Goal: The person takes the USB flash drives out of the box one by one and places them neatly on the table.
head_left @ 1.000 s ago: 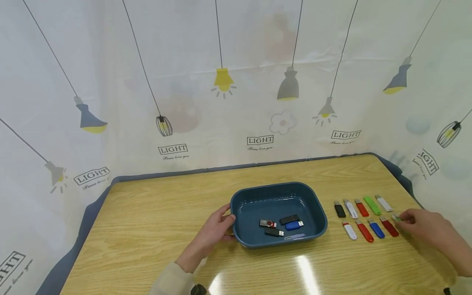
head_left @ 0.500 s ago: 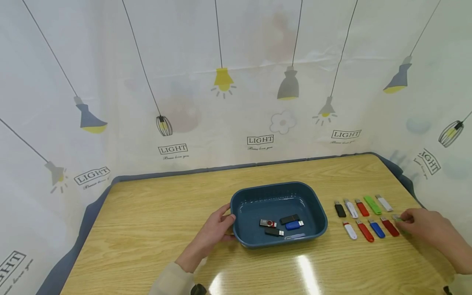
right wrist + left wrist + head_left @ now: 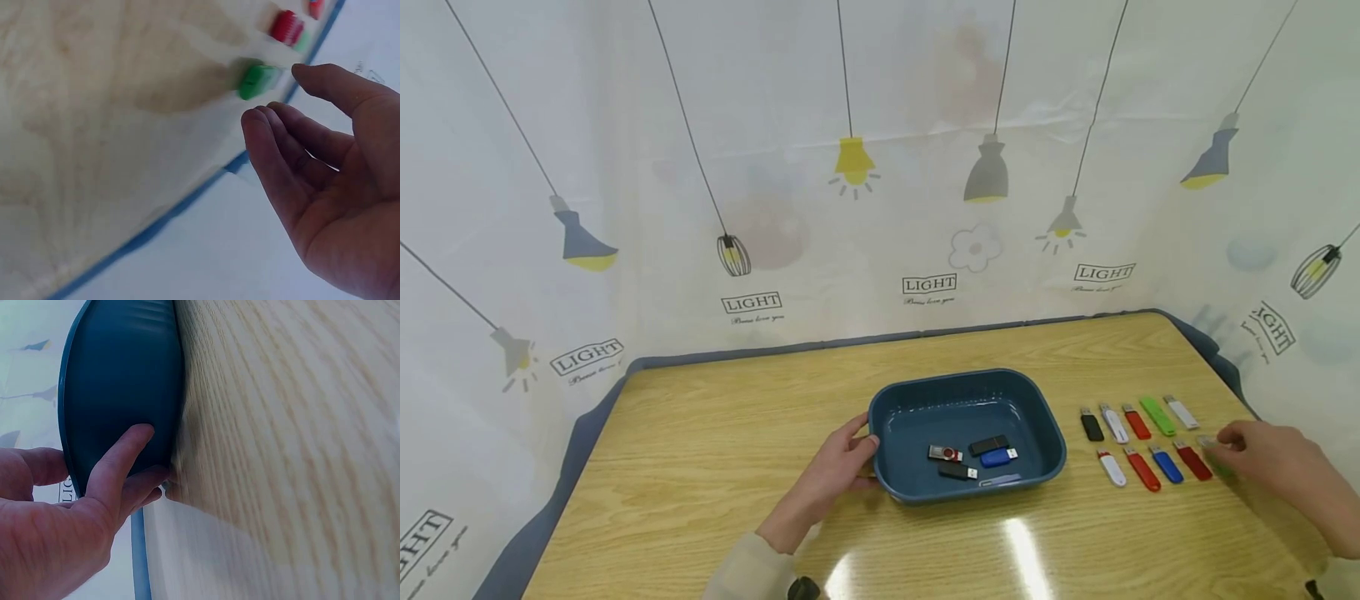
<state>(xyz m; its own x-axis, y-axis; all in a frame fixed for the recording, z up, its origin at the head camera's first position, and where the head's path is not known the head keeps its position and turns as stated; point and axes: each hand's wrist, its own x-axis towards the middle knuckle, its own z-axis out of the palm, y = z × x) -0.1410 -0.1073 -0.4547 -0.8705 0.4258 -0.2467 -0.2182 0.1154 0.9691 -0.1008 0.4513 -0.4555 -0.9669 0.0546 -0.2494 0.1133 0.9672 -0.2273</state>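
My left hand [image 3: 838, 462] grips the left end of a dark blue plastic tray [image 3: 880, 417]; in the left wrist view its thumb is at the rim and its fingers lie against the outer wall [image 3: 119, 381]. Inside the tray are several USB sticks, among them a blue one [image 3: 997, 458] and a red-and-silver one [image 3: 945, 454]. At the right, my right hand [image 3: 1273, 454] hovers by a green USB stick [image 3: 253, 81] at the end of the front row. Its thumb and fingers stand apart, with the stick lying on the table beyond them. A dark red USB stick [image 3: 1192, 461] lies beside it.
Two rows of USB sticks lie right of the tray. The back row has a black one [image 3: 1091, 426], a bright green one [image 3: 1157, 417] and a white one [image 3: 1182, 413]. The wooden table [image 3: 715, 450] ends at a printed curtain [image 3: 820, 233] behind.
My right hand has let go of the green USB stick and its fingers have parted and lifted slightly. The left hand and the tray stay where they were.
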